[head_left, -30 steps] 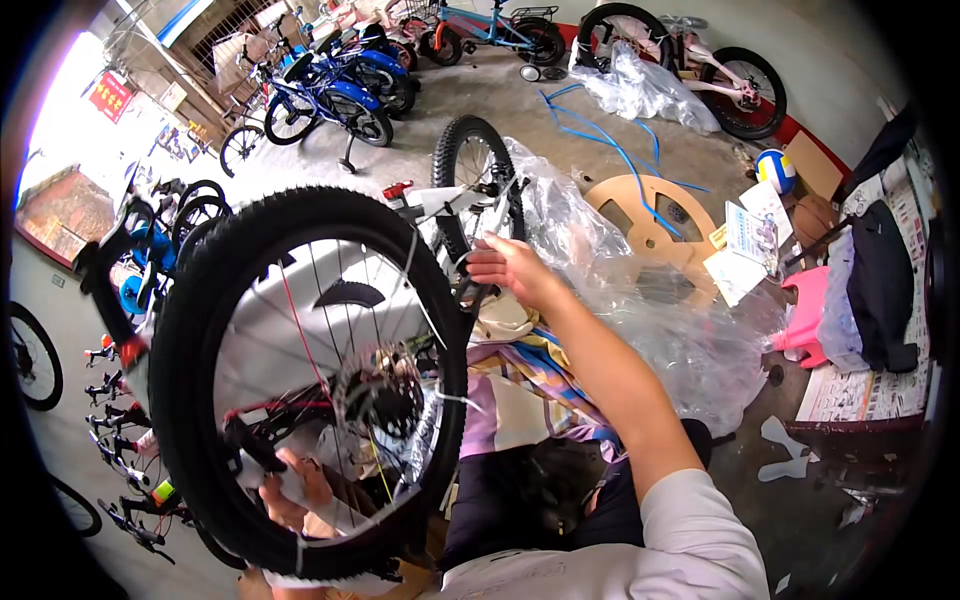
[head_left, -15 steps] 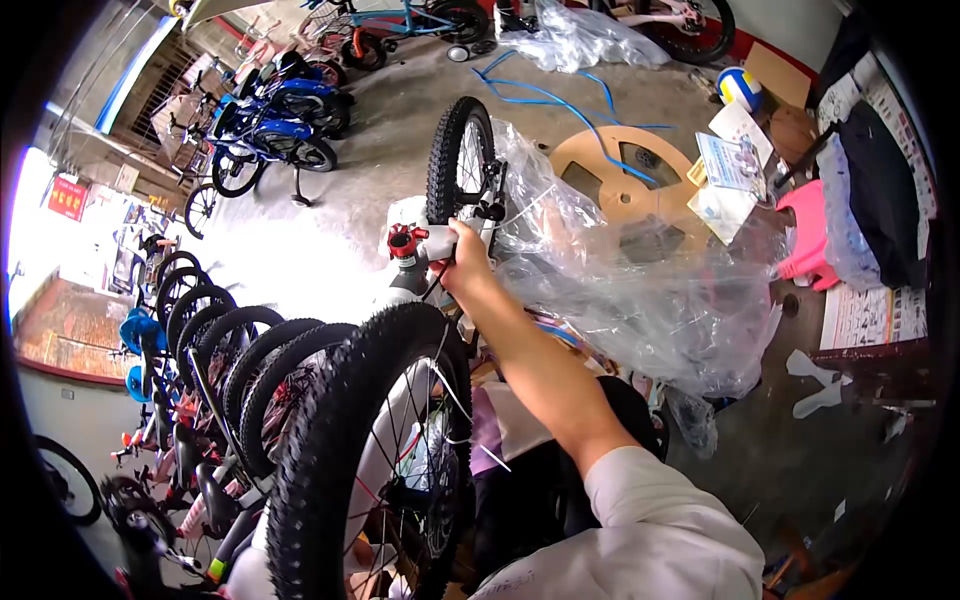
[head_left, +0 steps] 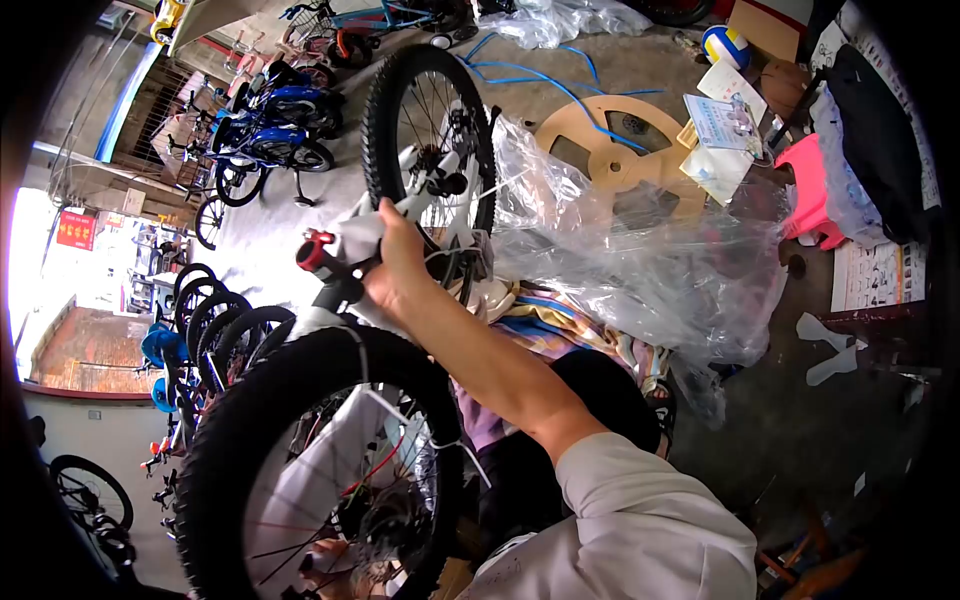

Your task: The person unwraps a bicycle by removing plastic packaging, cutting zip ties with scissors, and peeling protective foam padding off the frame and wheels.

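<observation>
White bicycle frame (head_left: 357,238) clasped in curled right hand (head_left: 395,262); left hand (head_left: 328,557) obscured behind knobby-tyred wheel (head_left: 388,522), openness, hold not discernible.

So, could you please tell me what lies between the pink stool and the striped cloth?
Crumpled clear plastic sheeting lies between the pink stool and the striped cloth, as the head view shows.

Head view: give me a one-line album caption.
Right hand holding a white bike frame between two wheels, with clear plastic and a brown reel lying beyond.
</observation>
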Demonstrator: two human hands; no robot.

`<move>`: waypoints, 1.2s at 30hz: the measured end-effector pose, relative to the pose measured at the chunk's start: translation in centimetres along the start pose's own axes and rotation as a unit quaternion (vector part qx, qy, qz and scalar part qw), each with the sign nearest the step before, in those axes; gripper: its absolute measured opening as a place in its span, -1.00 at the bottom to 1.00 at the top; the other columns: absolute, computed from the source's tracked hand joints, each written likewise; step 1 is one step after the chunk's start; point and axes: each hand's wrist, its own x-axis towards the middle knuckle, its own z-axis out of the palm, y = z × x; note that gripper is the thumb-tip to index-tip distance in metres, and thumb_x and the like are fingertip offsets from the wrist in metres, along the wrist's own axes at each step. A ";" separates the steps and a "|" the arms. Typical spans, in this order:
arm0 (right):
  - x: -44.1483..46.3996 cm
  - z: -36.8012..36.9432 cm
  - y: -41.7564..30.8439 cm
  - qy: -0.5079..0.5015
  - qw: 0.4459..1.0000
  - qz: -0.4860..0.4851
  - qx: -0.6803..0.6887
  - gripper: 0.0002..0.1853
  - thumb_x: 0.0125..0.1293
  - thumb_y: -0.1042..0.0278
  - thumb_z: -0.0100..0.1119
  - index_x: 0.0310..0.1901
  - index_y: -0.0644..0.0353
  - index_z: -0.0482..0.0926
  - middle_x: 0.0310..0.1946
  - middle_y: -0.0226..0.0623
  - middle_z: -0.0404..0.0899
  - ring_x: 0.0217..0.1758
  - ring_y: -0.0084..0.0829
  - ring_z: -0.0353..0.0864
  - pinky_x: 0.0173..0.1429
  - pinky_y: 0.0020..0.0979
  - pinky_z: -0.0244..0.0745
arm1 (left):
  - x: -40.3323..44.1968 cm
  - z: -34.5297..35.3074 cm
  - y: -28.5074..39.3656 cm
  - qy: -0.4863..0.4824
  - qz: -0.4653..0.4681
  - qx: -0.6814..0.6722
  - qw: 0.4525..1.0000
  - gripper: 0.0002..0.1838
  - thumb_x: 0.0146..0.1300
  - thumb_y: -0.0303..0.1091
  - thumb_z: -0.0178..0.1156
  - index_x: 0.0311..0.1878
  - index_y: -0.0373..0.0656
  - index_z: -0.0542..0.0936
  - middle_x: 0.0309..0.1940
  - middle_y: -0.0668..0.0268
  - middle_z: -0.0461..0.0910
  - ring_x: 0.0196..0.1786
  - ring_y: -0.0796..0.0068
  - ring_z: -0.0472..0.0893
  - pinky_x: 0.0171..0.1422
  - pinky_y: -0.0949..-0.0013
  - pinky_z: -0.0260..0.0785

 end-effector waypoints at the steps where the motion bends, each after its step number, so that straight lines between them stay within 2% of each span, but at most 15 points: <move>1: -1.9 1.5 0.3 -0.006 0.999 -0.042 -0.017 -0.64 0.59 -0.02 0.08 0.04 0.16 0.46 -0.17 -0.20 0.62 -0.18 -0.25 0.67 0.00 -0.11 0.64 | -1.4 -0.9 0.6 0.005 0.009 0.000 1.000 -0.53 0.33 0.04 0.33 0.01 -0.17 0.52 -0.45 0.18 0.63 -0.41 0.33 0.61 -0.31 0.28 0.43; 5: -9.7 5.6 -1.6 -0.129 0.990 -0.050 -0.021 -0.72 0.62 0.01 0.05 -0.01 0.07 0.49 -0.26 -0.43 0.53 -0.17 -0.54 0.60 -0.25 -0.33 0.49 | -7.0 -4.8 2.5 0.020 0.045 -0.002 0.999 -0.53 0.33 0.03 0.33 0.02 -0.18 0.53 -0.44 0.18 0.64 -0.40 0.33 0.61 -0.29 0.28 0.44; 8: -13.5 7.0 -3.5 -0.119 0.983 -0.142 0.008 -0.71 0.58 -0.09 0.10 -0.04 -0.05 0.52 -0.34 -0.62 0.51 -0.34 -0.72 0.48 -0.33 -0.49 0.27 | -10.4 -7.5 4.2 0.028 0.068 -0.002 0.997 -0.54 0.34 0.02 0.33 0.03 -0.18 0.53 -0.43 0.19 0.64 -0.39 0.33 0.62 -0.28 0.28 0.44; 9: -13.5 6.2 -4.8 -0.128 0.981 -0.147 -0.008 -0.70 0.58 -0.09 0.09 -0.03 -0.04 0.52 -0.33 -0.60 0.50 -0.33 -0.68 0.48 -0.29 -0.46 0.29 | -11.4 -8.4 4.7 0.033 0.077 -0.002 0.997 -0.54 0.34 0.01 0.33 0.03 -0.19 0.53 -0.43 0.19 0.64 -0.39 0.33 0.62 -0.28 0.28 0.44; 11: -15.8 6.0 -7.8 -0.128 0.979 -0.155 0.020 -0.70 0.61 -0.04 0.07 0.02 0.02 0.51 -0.19 -0.42 0.61 -0.17 -0.43 0.65 0.02 -0.34 0.55 | -12.9 -10.0 5.6 0.039 0.096 -0.004 0.995 -0.54 0.34 0.01 0.32 0.04 -0.19 0.53 -0.42 0.19 0.64 -0.38 0.33 0.62 -0.27 0.29 0.44; 12: -18.0 6.0 -8.9 -0.106 0.976 -0.184 0.048 -0.68 0.62 -0.04 0.05 0.05 0.05 0.50 -0.11 -0.36 0.61 -0.09 -0.37 0.66 0.08 -0.27 0.56 | -13.4 -10.4 6.1 0.040 0.108 -0.008 0.993 -0.54 0.34 0.01 0.32 0.04 -0.19 0.53 -0.42 0.19 0.65 -0.38 0.33 0.62 -0.27 0.29 0.44; 13: -18.6 5.0 -10.1 -0.144 0.965 -0.209 0.072 -0.65 0.63 -0.03 0.03 0.11 0.09 0.49 -0.03 -0.30 0.60 0.03 -0.31 0.65 0.18 -0.19 0.56 | -13.6 -10.9 6.5 0.040 0.120 -0.012 0.992 -0.54 0.34 0.00 0.32 0.04 -0.19 0.53 -0.42 0.19 0.65 -0.37 0.33 0.62 -0.27 0.29 0.44; 15: -20.4 3.1 -12.4 -0.134 0.952 -0.258 0.100 -0.64 0.64 -0.02 0.01 0.15 0.11 0.48 0.01 -0.26 0.60 0.11 -0.27 0.64 0.28 -0.12 0.54 | -14.1 -11.7 7.6 0.040 0.135 -0.015 0.990 -0.54 0.34 0.00 0.32 0.05 -0.20 0.54 -0.41 0.19 0.65 -0.37 0.33 0.62 -0.26 0.29 0.45; 19: -26.9 0.7 -15.9 -0.061 0.921 -0.360 0.135 -0.61 0.64 0.00 -0.01 0.22 0.14 0.47 0.11 -0.23 0.57 0.17 -0.24 0.60 0.40 -0.09 0.45 | -13.1 -12.1 9.0 0.042 0.158 -0.023 0.986 -0.54 0.34 -0.01 0.32 0.06 -0.20 0.54 -0.40 0.19 0.66 -0.36 0.34 0.63 -0.25 0.29 0.45; 25: -33.6 -5.9 -22.3 -0.019 0.879 -0.442 0.176 -0.59 0.66 0.03 -0.07 0.23 0.18 0.49 0.15 -0.24 0.59 0.23 -0.24 0.58 0.49 -0.11 0.39 | -7.1 -11.2 9.5 0.013 0.171 -0.032 0.985 -0.54 0.35 -0.03 0.32 0.07 -0.21 0.55 -0.39 0.19 0.66 -0.34 0.34 0.64 -0.23 0.29 0.46; 28: -36.8 -7.9 -24.2 0.050 0.819 -0.526 0.225 -0.59 0.67 0.03 -0.12 0.24 0.18 0.50 0.16 -0.23 0.60 0.21 -0.24 0.58 0.49 -0.12 0.39 | -1.8 -9.2 7.7 -0.011 0.158 -0.048 0.986 -0.54 0.35 -0.04 0.32 0.08 -0.22 0.55 -0.38 0.19 0.67 -0.33 0.34 0.64 -0.22 0.29 0.46; 29: -37.5 -9.0 -25.3 0.105 0.814 -0.525 0.228 -0.60 0.67 0.05 -0.11 0.24 0.15 0.50 0.15 -0.23 0.60 0.20 -0.23 0.58 0.47 -0.08 0.40 | 0.1 -8.2 7.4 -0.023 0.152 -0.045 0.987 -0.54 0.35 -0.04 0.32 0.08 -0.22 0.55 -0.37 0.19 0.67 -0.32 0.34 0.64 -0.22 0.29 0.46; 31: -37.1 -13.0 -28.8 0.082 0.799 -0.534 0.266 -0.60 0.65 0.03 -0.09 0.24 0.15 0.50 0.16 -0.22 0.59 0.20 -0.21 0.57 0.47 0.00 0.39 | 4.4 -5.6 5.9 -0.043 0.141 -0.060 0.987 -0.54 0.35 -0.05 0.32 0.09 -0.22 0.55 -0.37 0.19 0.67 -0.32 0.34 0.64 -0.21 0.29 0.46; 33: -37.9 -14.9 -30.8 0.146 0.812 -0.504 0.256 -0.54 0.61 -0.10 -0.07 0.19 0.14 0.51 0.15 -0.23 0.59 0.19 -0.16 0.57 0.41 0.05 0.40 | 8.5 -2.8 4.5 -0.058 0.126 -0.067 0.988 -0.55 0.35 -0.05 0.32 0.09 -0.22 0.55 -0.36 0.19 0.68 -0.31 0.34 0.64 -0.20 0.30 0.46; 36: -37.8 -20.0 -35.7 0.145 0.795 -0.537 0.242 -0.53 0.62 -0.09 -0.14 0.20 0.14 0.50 0.16 -0.19 0.58 0.21 -0.14 0.55 0.38 0.10 0.43 | 14.6 2.1 1.6 -0.068 0.108 -0.083 0.988 -0.55 0.36 -0.06 0.32 0.10 -0.23 0.56 -0.35 0.19 0.68 -0.30 0.35 0.65 -0.19 0.30 0.47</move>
